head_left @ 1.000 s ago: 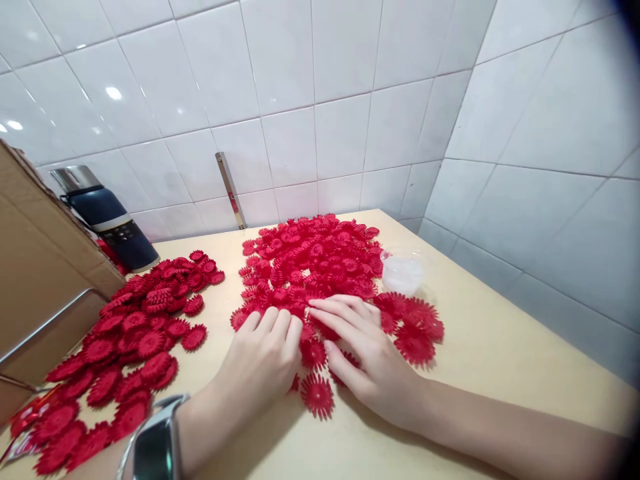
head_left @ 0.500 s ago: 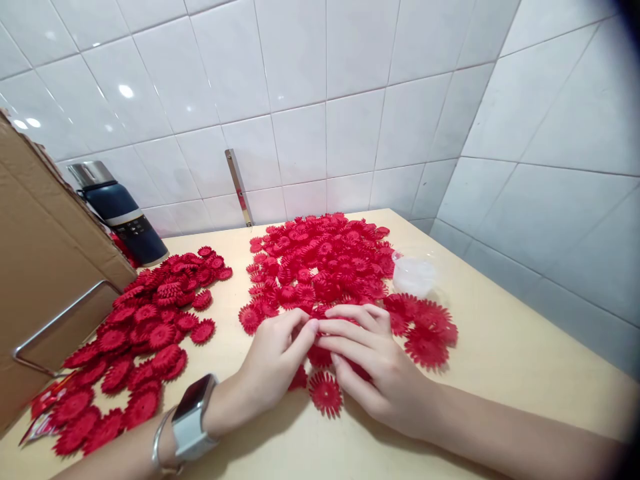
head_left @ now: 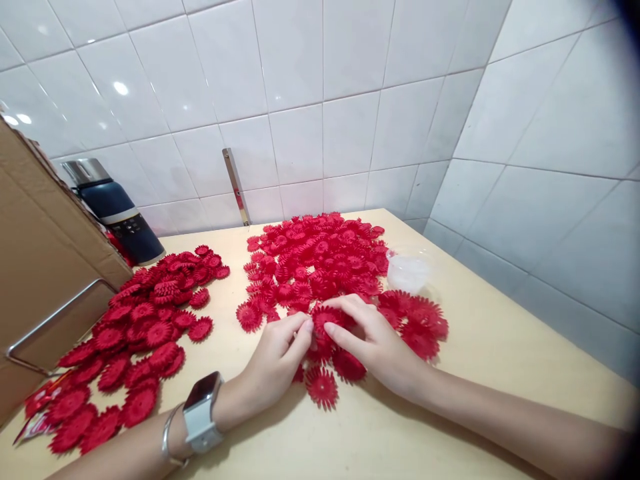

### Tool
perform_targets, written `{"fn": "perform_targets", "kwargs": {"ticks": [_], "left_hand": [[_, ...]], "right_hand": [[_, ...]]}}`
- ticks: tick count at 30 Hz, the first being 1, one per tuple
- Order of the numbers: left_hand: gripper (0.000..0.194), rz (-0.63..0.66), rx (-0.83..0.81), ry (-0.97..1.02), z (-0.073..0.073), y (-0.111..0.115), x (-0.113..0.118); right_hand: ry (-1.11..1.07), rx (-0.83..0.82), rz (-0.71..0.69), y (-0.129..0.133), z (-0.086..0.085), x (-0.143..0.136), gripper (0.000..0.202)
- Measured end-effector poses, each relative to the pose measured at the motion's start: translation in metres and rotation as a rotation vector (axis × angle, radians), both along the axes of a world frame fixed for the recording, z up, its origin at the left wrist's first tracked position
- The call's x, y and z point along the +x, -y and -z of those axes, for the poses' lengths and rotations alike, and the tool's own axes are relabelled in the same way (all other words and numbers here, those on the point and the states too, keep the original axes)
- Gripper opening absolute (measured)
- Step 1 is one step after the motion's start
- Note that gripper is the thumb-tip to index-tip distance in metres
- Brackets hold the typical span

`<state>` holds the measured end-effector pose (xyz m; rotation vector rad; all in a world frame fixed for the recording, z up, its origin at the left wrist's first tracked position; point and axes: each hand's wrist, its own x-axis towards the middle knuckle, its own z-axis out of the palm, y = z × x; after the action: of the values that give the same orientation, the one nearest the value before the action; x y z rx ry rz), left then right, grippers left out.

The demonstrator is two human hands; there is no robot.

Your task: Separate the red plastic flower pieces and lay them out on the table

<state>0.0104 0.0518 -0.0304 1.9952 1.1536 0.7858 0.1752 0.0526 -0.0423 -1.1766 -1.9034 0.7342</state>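
Both of my hands meet at the near edge of a large heap of red toothed flower pieces (head_left: 320, 260). My left hand (head_left: 274, 363), with a watch on its wrist, pinches a red flower piece (head_left: 324, 318) between thumb and fingers. My right hand (head_left: 375, 340) grips the same piece from the right side. A loose flower piece (head_left: 321, 387) lies on the table just below my hands, with another (head_left: 349, 365) under my right palm.
A second heap of red pieces (head_left: 140, 327) spreads at the left. A cardboard box (head_left: 45, 267) with a metal handle stands far left, a dark blue flask (head_left: 117, 213) behind it. A clear plastic bag (head_left: 407, 270) lies right of the main heap. Tiled walls enclose the beige table (head_left: 500, 347).
My hands drew together from flat on the pieces, and both now pinch one flower piece lifted off the heap's edge. The view shifted slightly.
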Motion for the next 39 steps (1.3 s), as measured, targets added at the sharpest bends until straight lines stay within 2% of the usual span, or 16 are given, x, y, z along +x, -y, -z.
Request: {"fn": "perform_targets", "kwargs": {"ticks": [6,17,26,31,39], "left_hand": [[0.027,0.004,0.037,-0.029,0.0003,0.0001,0.0007],[0.029,0.001,-0.038,0.011,0.0013,-0.0010,0.0003],[0.019,-0.057,-0.093,0.091,0.0011,0.0019,-0.0026],[0.013,0.002,0.017,0.092,-0.0006,0.0033,-0.0035],[0.009,0.041,0.118,0.070,0.0010,0.0056,-0.0054]], "right_hand": [[-0.002,0.088,-0.066,0.0029,-0.0017,0.0005,0.015],[-0.053,-0.014,-0.052,0.0003,-0.0016,-0.0008,0.024],[0.020,0.059,-0.090,0.0028,-0.0016,0.0013,0.022],[0.080,0.141,-0.167,0.0041,-0.0004,0.0021,0.019],[0.091,0.132,-0.126,0.0044,0.0003,0.0023,0.017]]}}
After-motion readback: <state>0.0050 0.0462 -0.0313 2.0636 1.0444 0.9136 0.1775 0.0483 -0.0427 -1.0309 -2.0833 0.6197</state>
